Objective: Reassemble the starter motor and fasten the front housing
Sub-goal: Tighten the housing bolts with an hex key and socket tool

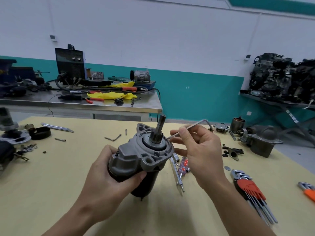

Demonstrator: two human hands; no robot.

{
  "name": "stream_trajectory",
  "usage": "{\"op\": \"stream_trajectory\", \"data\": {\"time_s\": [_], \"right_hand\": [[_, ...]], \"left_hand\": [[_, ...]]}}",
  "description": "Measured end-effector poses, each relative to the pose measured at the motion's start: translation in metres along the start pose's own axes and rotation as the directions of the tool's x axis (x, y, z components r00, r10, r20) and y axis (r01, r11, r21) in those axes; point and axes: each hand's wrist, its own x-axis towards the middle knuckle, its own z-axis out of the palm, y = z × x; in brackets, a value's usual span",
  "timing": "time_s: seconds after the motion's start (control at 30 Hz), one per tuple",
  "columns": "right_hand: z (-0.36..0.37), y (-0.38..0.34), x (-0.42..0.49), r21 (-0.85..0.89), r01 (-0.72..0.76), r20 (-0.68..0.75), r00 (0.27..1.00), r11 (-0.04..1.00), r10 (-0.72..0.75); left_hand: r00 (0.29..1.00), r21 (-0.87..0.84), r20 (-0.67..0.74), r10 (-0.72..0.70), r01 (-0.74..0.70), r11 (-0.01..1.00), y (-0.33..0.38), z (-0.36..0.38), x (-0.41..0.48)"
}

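Head view: your hex key (196, 124) meets the front housing (150, 150) at a slant, just right of the motor's shaft. If its tip sits shallow in 1 screw, it may slip and round the socket. Your left hand (109, 181) wraps the starter motor (136, 166), holding it tilted over the table (59, 184). Your right hand (199, 150), right of the motor, pinches the key's long arm.

Matt, faintly rough cast grey metal on the front housing (136, 155); smooth dark metal on the motor body (146, 183). Bare, dull-shining steel on the shaft (161, 124) and hex key (192, 125). Smooth, matt pale wood-look table top (68, 176). Glossy red plastic on the key-set holder (250, 188); brushed, reflective steel on the far bench (102, 106).
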Motion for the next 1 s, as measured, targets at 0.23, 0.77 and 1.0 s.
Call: {"op": "stream_trajectory", "data": {"time_s": [0.23, 0.77, 1.0], "right_hand": [[-0.016, 0.009, -0.045, -0.002, -0.017, -0.084, 0.996, 1.0, 0.017], [-0.025, 0.053, -0.069, 0.152, -0.349, 0.125, 0.935, 0.925, 0.332], [-0.032, 0.043, -0.065, 0.164, -0.237, 0.01, 0.971, 0.958, 0.239]], "left_hand": [[0.951, 0.233, 0.235, 0.201, -0.256, 0.938, -0.006, 0.001, -0.019], [0.814, 0.67, 0.567, 0.129, -0.546, 0.503, -0.008, -0.037, -0.045], [0.891, 0.814, 0.453, 0.035, -0.429, 0.393, 0.004, -0.025, -0.049]]}}
